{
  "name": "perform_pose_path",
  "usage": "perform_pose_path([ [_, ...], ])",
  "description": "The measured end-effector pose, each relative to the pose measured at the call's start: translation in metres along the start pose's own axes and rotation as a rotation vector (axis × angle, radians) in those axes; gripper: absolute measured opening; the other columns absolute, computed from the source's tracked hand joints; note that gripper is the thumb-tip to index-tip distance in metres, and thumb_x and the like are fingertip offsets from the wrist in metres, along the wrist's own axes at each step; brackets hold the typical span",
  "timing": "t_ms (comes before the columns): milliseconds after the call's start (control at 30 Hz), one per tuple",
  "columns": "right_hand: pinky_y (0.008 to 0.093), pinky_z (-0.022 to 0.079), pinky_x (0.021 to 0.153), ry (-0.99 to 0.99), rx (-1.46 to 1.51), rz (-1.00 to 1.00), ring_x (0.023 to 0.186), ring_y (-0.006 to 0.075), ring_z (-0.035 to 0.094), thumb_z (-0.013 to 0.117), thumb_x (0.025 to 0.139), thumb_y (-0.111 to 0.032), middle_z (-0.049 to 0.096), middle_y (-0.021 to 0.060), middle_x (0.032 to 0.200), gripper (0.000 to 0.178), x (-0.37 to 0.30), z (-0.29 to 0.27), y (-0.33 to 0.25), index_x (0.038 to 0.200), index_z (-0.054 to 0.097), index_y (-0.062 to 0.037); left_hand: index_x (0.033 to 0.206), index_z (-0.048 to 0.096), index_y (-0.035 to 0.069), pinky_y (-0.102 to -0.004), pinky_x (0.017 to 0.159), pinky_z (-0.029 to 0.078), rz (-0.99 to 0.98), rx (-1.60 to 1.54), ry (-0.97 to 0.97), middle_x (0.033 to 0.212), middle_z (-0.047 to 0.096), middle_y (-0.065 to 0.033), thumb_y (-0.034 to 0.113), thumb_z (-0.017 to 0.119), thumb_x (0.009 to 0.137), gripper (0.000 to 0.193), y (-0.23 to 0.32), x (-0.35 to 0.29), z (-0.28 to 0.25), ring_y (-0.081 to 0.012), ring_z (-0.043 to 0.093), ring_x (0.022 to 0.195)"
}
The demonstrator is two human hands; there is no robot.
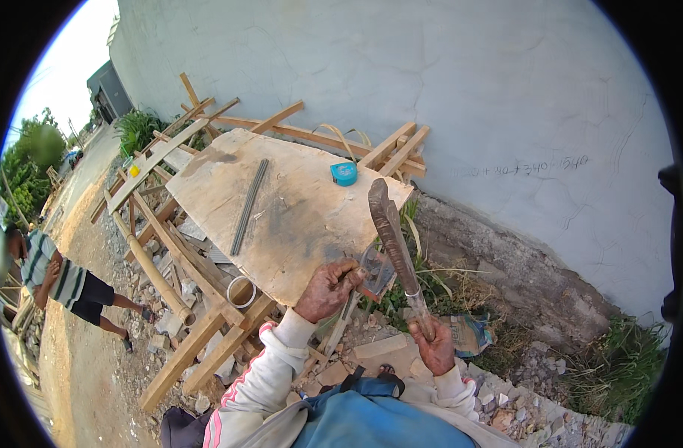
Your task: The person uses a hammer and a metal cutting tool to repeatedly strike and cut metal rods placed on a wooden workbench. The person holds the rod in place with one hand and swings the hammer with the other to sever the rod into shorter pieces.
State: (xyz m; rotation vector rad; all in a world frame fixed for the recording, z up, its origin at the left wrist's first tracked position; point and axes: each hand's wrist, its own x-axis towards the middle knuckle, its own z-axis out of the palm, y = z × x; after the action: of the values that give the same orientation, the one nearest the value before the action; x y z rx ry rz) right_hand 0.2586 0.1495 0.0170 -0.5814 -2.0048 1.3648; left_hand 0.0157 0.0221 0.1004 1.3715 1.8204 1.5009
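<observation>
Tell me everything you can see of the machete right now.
The machete has a long, dark, rust-stained blade, widest at its rounded tip, and a handle gripped by the right hand. It is held upright, tilted left, tip over the plank table's edge. The left hand presses a small flat piece against the blade's lower part.

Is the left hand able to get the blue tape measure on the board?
Probably not right now. The left hand is busy holding a small tool by the board's near edge, and the tape measure sits at the far edge. The board between is bare, though.
</observation>
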Motion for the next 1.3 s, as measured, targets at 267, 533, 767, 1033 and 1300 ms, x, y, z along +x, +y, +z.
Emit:
perform_pose_path([
  [267,0.0279,0.051,0.057,-0.477,0.503,0.308,0.065,0.0129,0.061,0.066,0.100,-0.024,0.068,0.0107,0.082,0.038,0.073,0.010,-0.008,0.122,0.062,0.0068,0.101,0.068,0.004,-0.0216,0.056,0.043,-0.156,-0.398,0.406,0.079,0.063,0.0009,0.032,0.056,0.105,0.031,-0.012,-0.014,0.023,-0.0053,0.052,0.060],
  [533,0.0264,0.045,0.048,-0.539,0.458,0.353,0.053,0.0116,0.055,0.067,0.099,-0.020,0.062,0.0060,0.066,0.032,0.105,0.007,0.009,0.116,0.064,0.0075,0.110,0.065,0.005,-0.0225,0.054,0.045,-0.286,-0.328,0.563,0.077,0.064,0.0004,0.036,0.061,0.102,0.032,-0.063,-0.011,0.022,-0.0065,0.058,0.063],
  [767,0.0257,0.041,0.044,-0.556,0.297,0.437,0.048,0.0092,0.050,0.067,0.098,-0.019,0.059,0.0035,0.062,0.029,0.117,0.002,0.013,0.109,0.065,0.0073,0.092,0.063,0.003,-0.0334,0.056,0.044,-0.286,0.266,0.642,0.068,0.058,-0.0052,0.021,0.063,0.098,0.019,-0.099,0.008,0.014,-0.0149,0.055,0.058],
  [1033,0.0254,0.039,0.043,-0.562,0.327,0.442,0.047,0.0085,0.049,0.067,0.098,-0.019,0.058,0.0022,0.061,0.028,0.130,-0.002,0.012,0.108,0.065,0.0070,0.093,0.061,0.005,-0.0414,0.058,0.046,-0.262,0.376,0.747,0.065,0.057,-0.0169,0.018,0.062,0.095,0.014,-0.076,0.012,0.024,-0.0315,0.060,0.059],
  [1300,0.0259,0.040,0.044,-0.563,0.277,0.498,0.048,0.0086,0.049,0.067,0.099,-0.021,0.057,0.0022,0.060,0.029,0.109,-0.014,0.031,0.111,0.065,0.0053,0.096,0.065,0.006,-0.0443,0.067,0.051,-0.272,0.595,0.551,0.078,0.064,-0.0154,0.016,0.066,0.090,0.011,-0.072,0.001,0.029,-0.0334,0.063,0.071],
])
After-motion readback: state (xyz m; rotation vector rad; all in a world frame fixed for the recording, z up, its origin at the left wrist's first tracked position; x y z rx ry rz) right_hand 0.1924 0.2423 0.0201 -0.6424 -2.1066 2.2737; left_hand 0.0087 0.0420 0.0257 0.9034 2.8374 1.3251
